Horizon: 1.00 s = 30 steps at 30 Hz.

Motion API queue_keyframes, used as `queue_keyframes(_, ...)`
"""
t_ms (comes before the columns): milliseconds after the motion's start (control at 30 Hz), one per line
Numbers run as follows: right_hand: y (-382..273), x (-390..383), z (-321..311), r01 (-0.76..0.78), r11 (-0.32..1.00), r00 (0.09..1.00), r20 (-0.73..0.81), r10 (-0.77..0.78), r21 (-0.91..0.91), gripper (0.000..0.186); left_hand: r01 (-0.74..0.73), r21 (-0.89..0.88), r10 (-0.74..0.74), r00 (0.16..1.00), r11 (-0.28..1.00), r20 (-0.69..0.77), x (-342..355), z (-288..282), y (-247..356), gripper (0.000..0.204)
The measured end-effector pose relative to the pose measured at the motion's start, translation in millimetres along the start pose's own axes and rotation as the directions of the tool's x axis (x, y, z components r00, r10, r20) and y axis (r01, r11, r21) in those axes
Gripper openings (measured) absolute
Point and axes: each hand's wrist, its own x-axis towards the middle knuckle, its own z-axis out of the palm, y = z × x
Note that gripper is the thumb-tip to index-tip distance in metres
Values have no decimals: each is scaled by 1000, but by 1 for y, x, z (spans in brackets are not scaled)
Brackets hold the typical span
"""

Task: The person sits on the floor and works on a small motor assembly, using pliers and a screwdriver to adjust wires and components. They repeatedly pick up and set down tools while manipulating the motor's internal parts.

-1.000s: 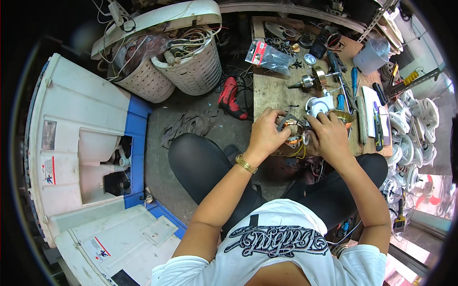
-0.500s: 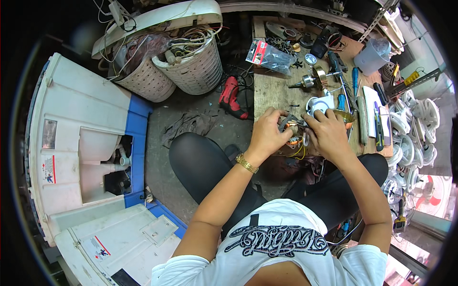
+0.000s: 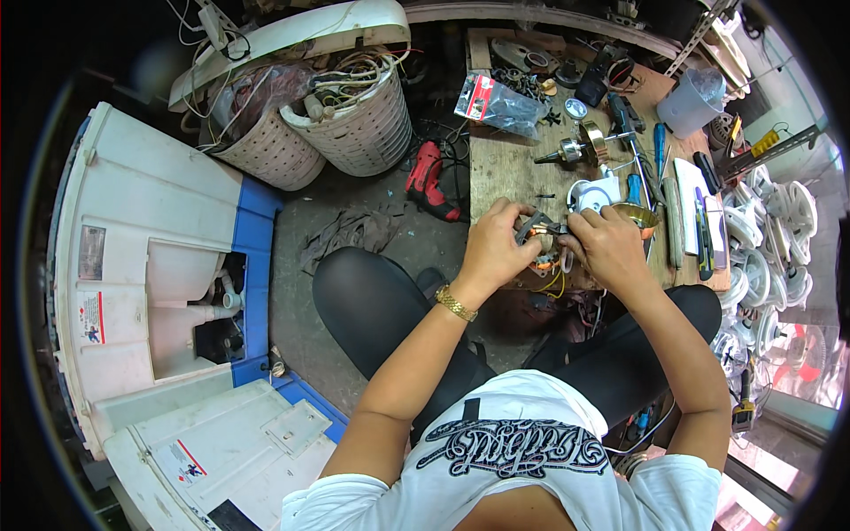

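Over the near edge of the wooden workbench (image 3: 509,177), both my hands work on a small motor part with copper-coloured windings and a dark metal frame (image 3: 542,227). My left hand (image 3: 498,246) is closed around its left side. My right hand (image 3: 611,250) pinches at the part's right side, where a short dark piece (image 3: 558,229) shows by the fingertips; what it is stays unclear. Below the hands hang thin yellow wires (image 3: 560,281). Just beyond lies a white round housing (image 3: 595,192), with a brass-coloured cup (image 3: 642,215) beside my right hand.
A shaft with a brass-coloured ring (image 3: 591,142), a plastic packet (image 3: 502,108), screwdrivers (image 3: 659,146) and a translucent bucket (image 3: 692,104) occupy the bench. A red power drill (image 3: 429,181) lies on the floor near white perforated tubs (image 3: 359,128). White-and-blue casings (image 3: 159,195) stand left.
My right hand has shifted slightly, and the dark piece between the hands shows more plainly. My left hand keeps its hold almost in place.
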Motion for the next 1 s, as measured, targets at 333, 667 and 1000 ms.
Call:
queue_keyframes(333, 10, -4, 5, -109, 983, 990, 107, 94, 150, 25, 6, 6, -6, 999, 1000, 49, 3, 3, -2, 41)
queue_keyframes(667, 159, -32, -17, -637, 701, 715, 93, 693, -320, 31, 173, 14, -173, 970, 985, 171, 12, 19, -24, 44)
queue_keyframes(1000, 86, 111, 30, -201, 924, 952, -156, 262, 324, 19, 213, 39, -216, 953, 976, 214, 16, 19, -35, 37)
